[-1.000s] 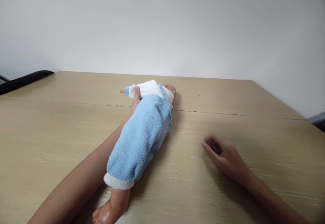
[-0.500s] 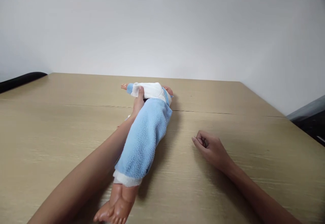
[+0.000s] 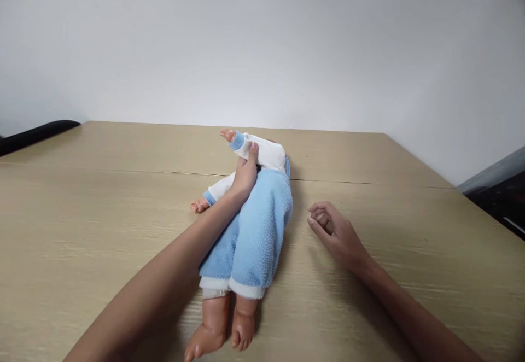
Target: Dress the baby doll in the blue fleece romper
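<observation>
A baby doll (image 3: 262, 225) in light blue fleece trousers and a white top with blue cuffs lies partly turned on its side on the wooden table. Its bare feet point toward me and its head is hidden behind the body. My left hand (image 3: 248, 173) is closed around the doll's upper arm near the chest, thumb on the white sleeve. Under my left forearm the doll's other arm sticks out to the left. To the right of the doll, my right hand (image 3: 334, 231) hovers low by the tabletop, fingers loosely curled but apart, holding nothing.
The wooden table (image 3: 123, 198) has a seam running across it. A white partition (image 3: 246, 56) rises behind its far edge. Dark objects border the table: a black curved edge (image 3: 41, 135) at left and a black item (image 3: 500, 203) at right.
My left hand has rolled the doll from its side toward its back and shifted it right; both legs and the second arm now show. My right hand's fingers have loosened slightly.
</observation>
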{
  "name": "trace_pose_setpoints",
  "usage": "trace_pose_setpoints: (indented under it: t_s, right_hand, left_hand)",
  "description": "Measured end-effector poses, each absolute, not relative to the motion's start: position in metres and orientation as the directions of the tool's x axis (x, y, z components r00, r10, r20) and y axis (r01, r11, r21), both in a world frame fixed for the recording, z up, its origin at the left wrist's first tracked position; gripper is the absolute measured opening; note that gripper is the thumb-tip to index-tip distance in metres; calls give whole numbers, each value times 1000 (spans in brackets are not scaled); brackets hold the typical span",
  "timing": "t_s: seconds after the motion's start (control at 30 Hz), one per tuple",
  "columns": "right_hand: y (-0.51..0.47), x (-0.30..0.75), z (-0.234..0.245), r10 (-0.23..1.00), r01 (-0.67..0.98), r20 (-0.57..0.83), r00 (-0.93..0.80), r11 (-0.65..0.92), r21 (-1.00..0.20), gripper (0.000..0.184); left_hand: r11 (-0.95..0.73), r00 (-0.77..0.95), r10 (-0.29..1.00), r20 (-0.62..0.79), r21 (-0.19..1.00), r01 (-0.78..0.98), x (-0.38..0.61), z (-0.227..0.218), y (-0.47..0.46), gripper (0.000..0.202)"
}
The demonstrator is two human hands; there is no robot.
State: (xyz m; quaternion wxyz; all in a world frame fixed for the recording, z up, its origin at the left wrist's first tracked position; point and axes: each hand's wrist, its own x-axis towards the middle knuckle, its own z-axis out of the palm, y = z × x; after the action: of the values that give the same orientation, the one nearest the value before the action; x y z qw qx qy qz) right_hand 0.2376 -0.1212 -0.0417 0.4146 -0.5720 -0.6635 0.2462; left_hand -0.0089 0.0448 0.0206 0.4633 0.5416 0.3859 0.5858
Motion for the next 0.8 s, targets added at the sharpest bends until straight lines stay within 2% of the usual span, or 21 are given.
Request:
trace_pose_setpoints:
  t_s: [0.1, 0.17, 0.27, 0.37, 0.47, 0.53, 0.6, 0.73, 0.8]
  right_hand:
    - [-120, 239, -42, 980, 453, 200, -23, 189, -871, 43]
    - [-118, 241, -41, 989, 344, 145, -40, 150, -927, 52]
    - [-113, 244, -33, 998, 12, 57, -40, 58, -998, 63]
    - [-108, 249, -22, 986, -345, -125, -110, -156, -926, 74]
    - [-101, 257, -18, 932, -531, -293, -215, -363, -765, 81]
    - [-97, 263, -20, 900, -591, -369, -231, -431, -681, 82]
    - [-96, 268, -24, 899, -617, -388, -203, -425, -662, 76]
    - [-98, 272, -25, 928, -532, -354, -119, -360, -766, 63]
    - [-100, 270, -23, 926, -494, -366, -94, -362, -791, 57]
  left_hand:
    - [-315, 58, 945, 321, 945, -88, 6, 25, 33, 59]
    - [-354, 59, 934, 353, 935, -3, 15, 26, 26, 52]
    - [-430, 96, 903, 419, 880, 202, 28, 26, 15, 42]
    - [-590, 308, 807, 504, 696, 408, 39, 24, 5, 35]
    - [-751, 597, 655, 463, 483, 451, 41, 29, -4, 48]
    - [-805, 700, 581, 414, 416, 423, 36, 35, -9, 57]
    - [-811, 701, 573, 425, 412, 414, 22, 41, -13, 51]
    - [-729, 526, 684, 505, 494, 474, -23, 35, -18, 33]
    - [-658, 456, 753, 475, 555, 509, -50, 23, -20, 31]
